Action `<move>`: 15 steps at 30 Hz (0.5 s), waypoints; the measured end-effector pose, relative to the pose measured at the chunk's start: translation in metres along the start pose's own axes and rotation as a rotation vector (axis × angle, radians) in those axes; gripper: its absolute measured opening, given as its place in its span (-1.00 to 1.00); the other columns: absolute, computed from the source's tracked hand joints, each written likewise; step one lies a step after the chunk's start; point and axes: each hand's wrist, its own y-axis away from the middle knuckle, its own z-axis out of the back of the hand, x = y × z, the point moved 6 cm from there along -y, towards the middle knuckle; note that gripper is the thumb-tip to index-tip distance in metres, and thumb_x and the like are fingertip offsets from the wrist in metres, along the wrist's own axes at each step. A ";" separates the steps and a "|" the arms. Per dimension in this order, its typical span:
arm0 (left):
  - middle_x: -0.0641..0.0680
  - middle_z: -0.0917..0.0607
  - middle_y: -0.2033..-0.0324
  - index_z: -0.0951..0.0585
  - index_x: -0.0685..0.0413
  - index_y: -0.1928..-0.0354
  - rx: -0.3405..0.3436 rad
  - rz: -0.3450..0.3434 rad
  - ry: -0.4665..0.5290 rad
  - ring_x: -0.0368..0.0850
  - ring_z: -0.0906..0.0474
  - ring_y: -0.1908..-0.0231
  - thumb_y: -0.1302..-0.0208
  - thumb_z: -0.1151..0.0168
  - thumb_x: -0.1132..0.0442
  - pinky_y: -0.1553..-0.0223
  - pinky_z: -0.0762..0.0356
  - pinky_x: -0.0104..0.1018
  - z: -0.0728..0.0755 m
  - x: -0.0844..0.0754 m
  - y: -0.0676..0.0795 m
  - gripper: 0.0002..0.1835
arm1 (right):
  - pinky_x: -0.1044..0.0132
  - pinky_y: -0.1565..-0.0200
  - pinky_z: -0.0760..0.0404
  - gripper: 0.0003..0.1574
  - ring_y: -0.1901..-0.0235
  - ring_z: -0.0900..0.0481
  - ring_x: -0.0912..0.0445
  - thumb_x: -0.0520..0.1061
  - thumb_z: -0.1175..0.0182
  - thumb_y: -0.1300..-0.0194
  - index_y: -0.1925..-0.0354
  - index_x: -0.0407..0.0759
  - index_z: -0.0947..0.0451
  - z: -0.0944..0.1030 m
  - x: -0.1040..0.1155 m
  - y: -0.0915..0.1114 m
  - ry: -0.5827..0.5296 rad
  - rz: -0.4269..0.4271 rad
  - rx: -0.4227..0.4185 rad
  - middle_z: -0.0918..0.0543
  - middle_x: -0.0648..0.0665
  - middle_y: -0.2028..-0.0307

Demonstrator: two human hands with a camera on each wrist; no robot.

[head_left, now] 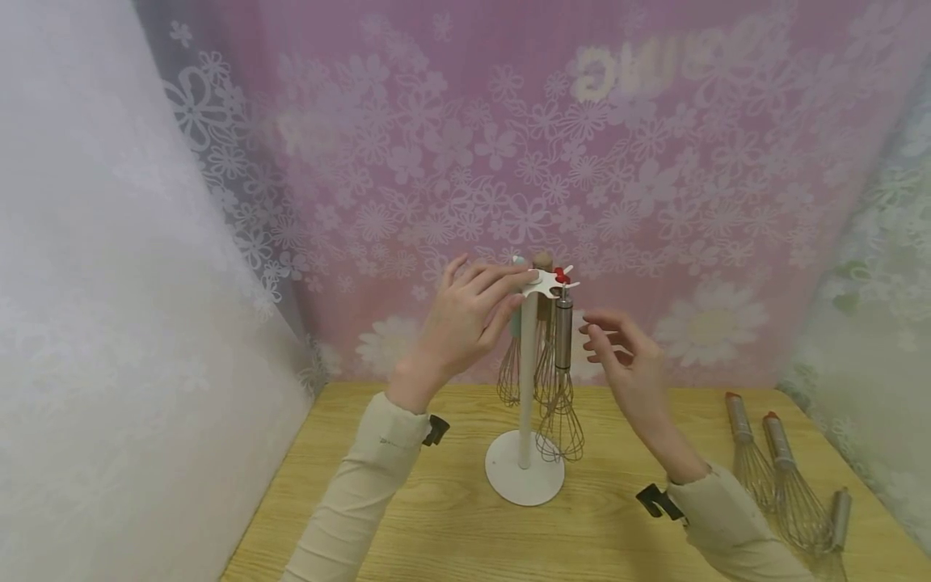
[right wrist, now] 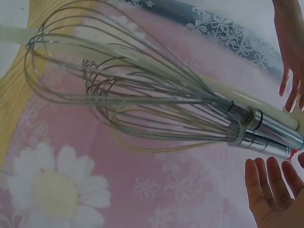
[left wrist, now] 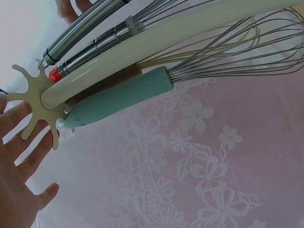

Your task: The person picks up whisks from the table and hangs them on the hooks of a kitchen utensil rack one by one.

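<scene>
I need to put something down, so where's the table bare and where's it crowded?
The table is bare left of the white stand, and between it and the loose whisks, with a sleeve above each patch. It's crowded at those whisks, and at the stand's top, with hanging whisks between the left hand and right hand.

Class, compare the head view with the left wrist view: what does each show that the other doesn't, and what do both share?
Only the head view shows the stand's round white base and the three loose whisks lying on the table at right.

Only the left wrist view shows the underside of the hooked top and the teal handle along its length, partly hidden in the head view.

Both show the upright post, the brown handle and a hanging steel-handled whisk.
</scene>
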 end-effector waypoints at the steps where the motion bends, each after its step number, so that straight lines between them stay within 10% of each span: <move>1: -0.06 -0.63 -0.23 -0.60 -0.15 -0.27 -0.003 0.000 0.001 -0.11 -0.53 -0.20 -0.58 -0.02 0.05 -0.50 -0.01 0.11 0.000 0.000 0.000 -0.65 | 0.52 0.31 -0.67 -0.71 0.33 -0.65 0.37 -0.37 -0.16 -0.44 -0.08 -0.31 -0.63 0.002 -0.002 0.000 0.005 -0.001 -0.002 -0.73 -0.30 0.15; 15: -0.06 -0.66 -0.20 -0.62 -0.15 -0.25 -0.026 0.019 -0.028 -0.10 -0.54 -0.17 -0.55 -0.08 0.04 -0.50 -0.02 0.12 0.000 -0.004 -0.001 -0.65 | 0.63 0.31 -0.60 -0.75 0.35 -0.60 0.49 -0.26 -0.15 -0.49 -0.05 -0.28 -0.65 0.029 -0.044 0.003 0.158 -0.047 -0.040 -0.75 -0.29 0.15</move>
